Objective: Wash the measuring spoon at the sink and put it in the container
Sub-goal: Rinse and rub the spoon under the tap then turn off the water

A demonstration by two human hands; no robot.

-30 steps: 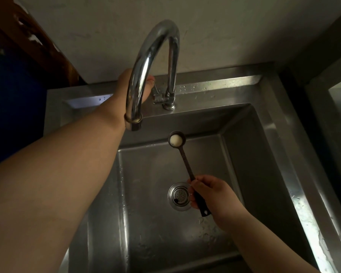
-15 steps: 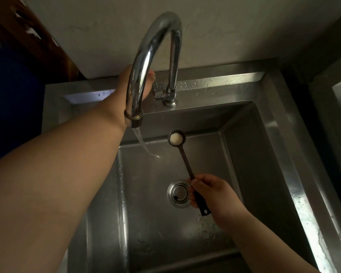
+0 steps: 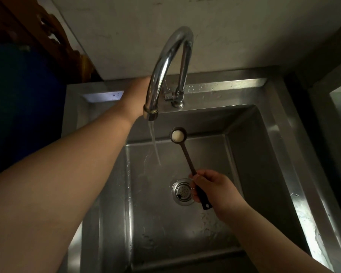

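**Inspector:** Right hand [image 3: 215,191] first, head view: it is clenched around the lower part of the measuring spoon [image 3: 187,160] handle, fingers wrapped, the handle's flat dark end sticking out below the fist. The spoon is held above the sink [image 3: 280,146] basin, bowl pointing away toward the back wall, with a pale round lump sitting in the bowl.

**Clerk:** And the left hand?

**Inspector:** Left hand [image 3: 136,95] reaches to the back ledge of the sink, behind the curved spout of the faucet [image 3: 165,62]. The spout hides most of the fingers, so I cannot tell whether they are closed on anything or loose.

**Clerk:** Water?

**Inspector:** A thin water stream [image 3: 155,144] falls from the spout mouth and lands on the basin floor. The spoon bowl sits just to the right of the stream, apart from it, not under it.

**Clerk:** Anything else in the basin?

**Inspector:** A round metal drain strainer [image 3: 181,191] lies in the floor, directly below and just left of the right hand. Droplets mark the basin floor and the back ledge. A plain wall [image 3: 234,30] rises behind the sink.
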